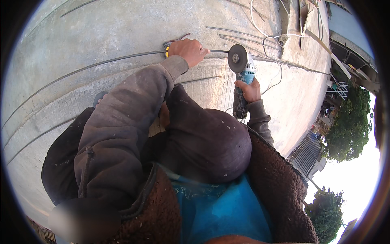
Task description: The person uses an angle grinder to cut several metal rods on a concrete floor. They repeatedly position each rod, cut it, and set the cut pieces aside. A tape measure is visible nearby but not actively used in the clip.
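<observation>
My left hand (pixel 187 52) is closed on a long thin metal rod (pixel 118 59) lying along the concrete. Beside its wrist, partly covered, is a small yellow and dark object (pixel 167 49) whose kind I cannot make out. In my right hand (pixel 251 90) is a teal and black angle grinder (pixel 246 76), gripped by its body. The grinder's dark round disc (pixel 237 58) faces me, just right of my left hand near the rod. Whether the disc touches the rod cannot be seen.
More thin rods (pixel 243 37) lie on the concrete floor (pixel 134 28), beyond the grinder. A white cable runs to a socket block (pixel 283 39) at the far right, and a dark cord (pixel 280 77) loops near the grinder. My bent knee (pixel 219 142) is close below.
</observation>
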Action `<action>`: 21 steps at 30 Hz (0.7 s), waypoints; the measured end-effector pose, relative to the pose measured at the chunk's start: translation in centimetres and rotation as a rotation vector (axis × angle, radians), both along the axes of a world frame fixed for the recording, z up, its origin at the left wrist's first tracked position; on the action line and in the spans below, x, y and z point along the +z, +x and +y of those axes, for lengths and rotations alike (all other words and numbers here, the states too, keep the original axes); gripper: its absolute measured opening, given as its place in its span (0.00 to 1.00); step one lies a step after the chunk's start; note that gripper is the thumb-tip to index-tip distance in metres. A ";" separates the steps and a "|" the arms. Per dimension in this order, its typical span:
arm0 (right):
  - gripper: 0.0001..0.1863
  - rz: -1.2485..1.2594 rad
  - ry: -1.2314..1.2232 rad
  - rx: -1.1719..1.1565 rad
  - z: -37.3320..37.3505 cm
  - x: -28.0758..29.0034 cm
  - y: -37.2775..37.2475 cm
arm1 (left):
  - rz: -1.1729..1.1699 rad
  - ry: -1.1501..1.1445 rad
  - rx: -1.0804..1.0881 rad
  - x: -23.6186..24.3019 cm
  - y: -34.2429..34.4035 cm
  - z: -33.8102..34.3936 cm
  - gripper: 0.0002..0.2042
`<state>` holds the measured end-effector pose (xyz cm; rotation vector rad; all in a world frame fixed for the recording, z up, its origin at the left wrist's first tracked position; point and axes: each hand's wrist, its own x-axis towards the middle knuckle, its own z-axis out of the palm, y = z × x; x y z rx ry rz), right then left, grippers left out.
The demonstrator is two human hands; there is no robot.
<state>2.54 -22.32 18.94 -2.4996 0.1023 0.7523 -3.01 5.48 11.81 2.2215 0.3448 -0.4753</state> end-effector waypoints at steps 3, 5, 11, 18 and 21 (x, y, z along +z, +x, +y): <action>0.22 -0.011 0.008 0.007 -0.3 -0.4 0.2 | -0.037 0.009 0.023 -0.1 -0.1 -0.1 0.20; 0.22 -0.006 0.015 -0.028 0.2 -0.4 0.3 | -0.090 0.002 0.065 -0.8 -0.5 -0.4 0.22; 0.21 0.002 0.017 -0.035 0.7 -0.3 0.9 | -0.075 -0.038 0.054 -0.9 -0.6 -0.6 0.22; 0.22 0.002 -0.021 -0.036 0.7 -0.5 1.2 | -0.094 -0.014 0.068 -1.7 -0.5 -0.8 0.22; 0.23 0.006 -0.014 -0.041 0.6 -0.3 0.8 | -0.082 -0.025 0.062 -1.5 -0.4 -0.6 0.22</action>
